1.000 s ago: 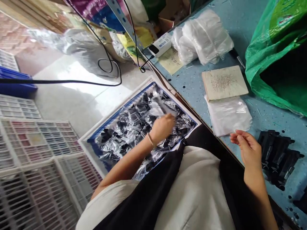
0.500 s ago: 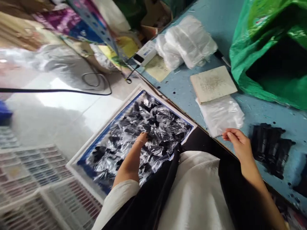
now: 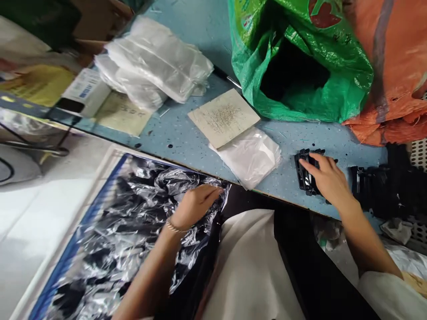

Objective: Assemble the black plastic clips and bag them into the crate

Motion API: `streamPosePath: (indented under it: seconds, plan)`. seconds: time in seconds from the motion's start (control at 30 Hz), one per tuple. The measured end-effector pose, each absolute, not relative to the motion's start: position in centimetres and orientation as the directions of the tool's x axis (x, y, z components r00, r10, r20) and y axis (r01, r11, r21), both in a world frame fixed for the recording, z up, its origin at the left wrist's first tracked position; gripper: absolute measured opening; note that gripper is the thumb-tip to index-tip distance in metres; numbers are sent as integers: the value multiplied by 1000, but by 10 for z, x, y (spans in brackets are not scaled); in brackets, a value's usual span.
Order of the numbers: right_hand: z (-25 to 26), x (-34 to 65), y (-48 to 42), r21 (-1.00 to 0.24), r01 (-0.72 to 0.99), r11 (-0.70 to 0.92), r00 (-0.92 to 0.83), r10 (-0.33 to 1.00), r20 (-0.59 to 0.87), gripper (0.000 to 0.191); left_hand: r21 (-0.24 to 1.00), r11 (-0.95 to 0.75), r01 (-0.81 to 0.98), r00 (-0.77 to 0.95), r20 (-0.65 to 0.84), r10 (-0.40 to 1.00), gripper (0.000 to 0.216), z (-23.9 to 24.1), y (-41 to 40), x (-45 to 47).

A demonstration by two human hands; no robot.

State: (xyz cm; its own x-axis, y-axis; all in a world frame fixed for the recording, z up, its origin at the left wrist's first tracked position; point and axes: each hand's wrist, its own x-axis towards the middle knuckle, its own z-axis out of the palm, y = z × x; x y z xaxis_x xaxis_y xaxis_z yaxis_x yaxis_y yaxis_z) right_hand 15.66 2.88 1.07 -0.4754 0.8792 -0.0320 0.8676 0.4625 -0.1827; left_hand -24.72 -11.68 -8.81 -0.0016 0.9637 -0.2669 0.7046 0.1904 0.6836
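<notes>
My right hand (image 3: pixel 328 180) rests on the blue table (image 3: pixel 187 138), its fingers curled over a black plastic part (image 3: pixel 304 178) at the left end of a row of such parts. My left hand (image 3: pixel 196 204) hangs low over a tray (image 3: pixel 108 166) on the floor that is full of black parts sealed in clear bags (image 3: pixel 133 213). Its fingers are loosely stretched toward the table edge and hold nothing that I can see. A flat stack of empty clear bags (image 3: pixel 250 155) lies on the table between my two hands.
A pale board (image 3: pixel 223 118) with small specks on it lies behind the bag stack. An open green bag (image 3: pixel 300 66) and an orange sack (image 3: pixel 393 66) stand at the back right. Bundles of clear bags (image 3: pixel 153 62), a white box (image 3: pixel 85 91) and more black parts (image 3: pixel 373 186) are around.
My right hand moved right from the stack of clear bags onto the black parts. My left hand let go of a bagged part into the tray and drew back toward the table. The view swung right.
</notes>
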Motion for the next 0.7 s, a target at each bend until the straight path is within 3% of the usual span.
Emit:
streamPosePath:
  seconds: [0.07,0.1,0.2,0.27,0.3,0.37,0.43,0.47,0.57,0.63,0.7]
  plan:
    - [5,145,50,-222,788,574,-601,795,-79,47,680,-108,726,84,68,994,31,-69,-78,-192]
    - [5,140,60,-246,754,609,-645,758,-98,45,633,-195,749,119,161,980,33,-65,-61,-168]
    - [14,143,80,-279,719,637,-686,714,-140,37,620,-237,748,139,204,969,7,-68,-24,-127]
    - [24,155,79,-313,757,574,-629,769,-111,27,740,-131,659,42,138,990,18,-74,-11,-128]
    - [28,161,75,-371,775,511,-578,812,-88,23,814,-50,578,-21,76,997,21,-77,-8,-134]
    - [31,168,59,-599,744,298,-437,894,-97,23,928,128,350,-94,-101,990,24,-78,-4,-149]
    - [25,162,36,-843,537,-41,-320,914,-248,26,952,285,114,-62,-280,958,25,-76,-1,-160]
    - [20,154,23,-892,391,-225,-305,883,-357,30,941,338,19,-33,-337,941,24,-75,1,-162]
    - [0,122,-14,-775,79,-627,-408,690,-599,37,922,363,-131,-52,-372,927,31,-73,4,-160]
    - [-11,105,-29,-666,11,-745,-500,573,-649,35,944,308,-115,-121,-321,939,40,-73,3,-156]
    - [-17,99,-35,-609,-55,-791,-540,537,-648,32,962,268,-54,-151,-273,950,43,-72,2,-154]
